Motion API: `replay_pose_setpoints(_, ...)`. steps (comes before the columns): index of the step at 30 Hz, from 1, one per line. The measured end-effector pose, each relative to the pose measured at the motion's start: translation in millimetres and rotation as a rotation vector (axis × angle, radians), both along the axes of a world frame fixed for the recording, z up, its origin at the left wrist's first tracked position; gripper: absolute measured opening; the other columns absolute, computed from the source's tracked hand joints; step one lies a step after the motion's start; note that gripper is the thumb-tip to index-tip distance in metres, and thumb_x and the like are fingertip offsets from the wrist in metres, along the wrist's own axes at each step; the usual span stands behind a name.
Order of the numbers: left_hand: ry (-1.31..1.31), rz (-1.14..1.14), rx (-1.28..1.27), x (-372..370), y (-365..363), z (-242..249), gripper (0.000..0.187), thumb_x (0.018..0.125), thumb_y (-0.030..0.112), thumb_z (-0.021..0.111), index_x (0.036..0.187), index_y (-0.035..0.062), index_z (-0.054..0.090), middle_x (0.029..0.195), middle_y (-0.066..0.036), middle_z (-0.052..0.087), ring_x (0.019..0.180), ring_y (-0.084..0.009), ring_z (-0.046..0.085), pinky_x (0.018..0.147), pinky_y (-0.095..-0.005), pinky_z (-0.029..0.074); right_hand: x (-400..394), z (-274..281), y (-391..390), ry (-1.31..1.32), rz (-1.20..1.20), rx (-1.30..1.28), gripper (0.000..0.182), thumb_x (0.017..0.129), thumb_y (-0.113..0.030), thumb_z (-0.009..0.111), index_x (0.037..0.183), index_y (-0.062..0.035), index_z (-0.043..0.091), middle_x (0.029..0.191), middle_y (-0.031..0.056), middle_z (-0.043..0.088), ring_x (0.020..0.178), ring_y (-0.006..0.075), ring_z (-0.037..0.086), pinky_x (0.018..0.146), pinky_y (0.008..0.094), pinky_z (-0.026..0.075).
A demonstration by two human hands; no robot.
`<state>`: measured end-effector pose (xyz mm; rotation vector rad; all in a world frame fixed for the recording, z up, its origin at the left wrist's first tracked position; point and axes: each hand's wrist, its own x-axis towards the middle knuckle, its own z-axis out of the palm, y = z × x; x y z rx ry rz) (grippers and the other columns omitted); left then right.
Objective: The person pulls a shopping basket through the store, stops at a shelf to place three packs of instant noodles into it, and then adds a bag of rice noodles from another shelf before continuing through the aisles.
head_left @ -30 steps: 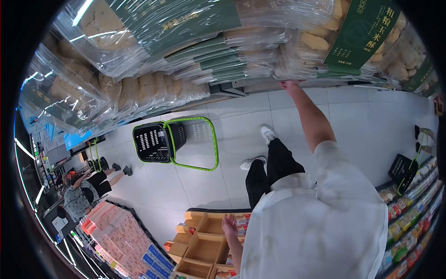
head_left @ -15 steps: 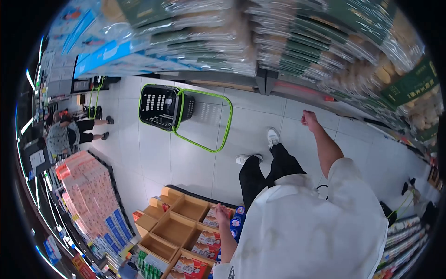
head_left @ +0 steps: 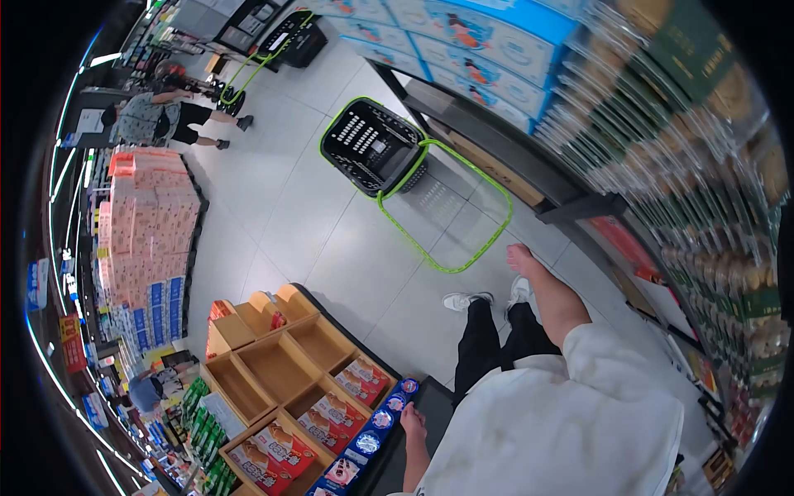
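My right hand [head_left: 519, 259] hangs over the floor just past the green pull handle [head_left: 451, 271] of a black shopping basket [head_left: 372, 145]. The fingers are loosely curled, and nothing shows in them. The basket stands on the tiles ahead of my feet, its handle lowered toward me; a gap between hand and handle cannot be judged exactly. Low by my side, my left hand [head_left: 413, 420] is also curled with nothing visible in it. It is closest to a row of blue round-topped packages [head_left: 382, 419] along a wooden display bin, with red snack boxes [head_left: 331, 420] behind them.
Shelves with packs in clear wrap [head_left: 653, 157] line the right, beside blue-and-white cartons [head_left: 471, 50]. Pink cartons [head_left: 145, 215] are stacked at left. A person [head_left: 153, 120] stands beyond them near another black basket [head_left: 302, 41]. Pale tiles [head_left: 273, 207] run between.
My view has turned, so the basket and shelves appear rotated and shifted right. My right hand now appears nearer the basket handle, and my left hand is beside the blue packages.
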<state>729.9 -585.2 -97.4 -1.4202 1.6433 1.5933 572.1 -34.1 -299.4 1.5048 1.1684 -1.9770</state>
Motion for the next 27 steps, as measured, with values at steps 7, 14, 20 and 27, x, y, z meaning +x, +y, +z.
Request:
replay_pose_setpoints(7, -0.124, 0.111, 0.095, 12.2, -45.6, -2.6, 0.014, 0.092, 0.020, 0.051, 0.102, 0.0105, 0.054, 0.075, -0.003, 0.059, 0.064, -0.0123, 0.056, 0.054, -0.0263, 0.047, -65.5, 8.4, -62.6, 0.003, -0.227, -0.039, 0.064, 0.080, -0.040, 0.056, 0.130, -0.0050, 0.038, 0.131, 0.0158, 0.041, 0.120, 0.0294, 0.043, 0.100, 0.0454, 0.032)
replay_pose_setpoints(14, -0.052, 0.220, 0.119, -47.5, -88.4, -22.7, 0.022, 0.093, 0.025, 0.050, 0.110, 0.0116, 0.053, 0.081, -0.003, 0.060, 0.069, -0.0126, 0.057, 0.062, -0.0273, 0.046, -87.3, 16.2, -80.4, -0.082, -0.167, -0.060, 0.062, 0.079, -0.040, 0.057, 0.127, -0.0049, 0.040, 0.128, 0.0183, 0.044, 0.118, 0.0292, 0.044, 0.100, 0.0515, 0.031)
replay_pose_setpoints(20, 0.121, 0.162, 0.022, -90.3, -72.7, 6.2, 0.022, 0.092, 0.026, 0.050, 0.109, 0.0122, 0.053, 0.083, -0.001, 0.061, 0.071, -0.0116, 0.057, 0.064, -0.0273, 0.046, -92.4, -7.6, -69.6, -0.109, -0.151, 0.002, 0.058, 0.080, -0.035, 0.058, 0.126, -0.0047, 0.041, 0.125, 0.0185, 0.045, 0.118, 0.0300, 0.044, 0.099, 0.0529, 0.031)
replay_pose_setpoints(27, -0.005, 0.204, 0.213, -44.5, -80.7, -31.4, 0.028, 0.093, 0.033, 0.048, 0.111, 0.0108, 0.050, 0.086, -0.003, 0.061, 0.071, -0.0157, 0.059, 0.064, -0.0303, 0.049, -110.6, -32.1, -13.0, -0.141, -0.251, 0.158, 0.065, 0.073, -0.035, 0.064, 0.127, -0.0063, 0.040, 0.125, 0.0169, 0.044, 0.109, 0.0295, 0.047, 0.091, 0.0461, 0.039)
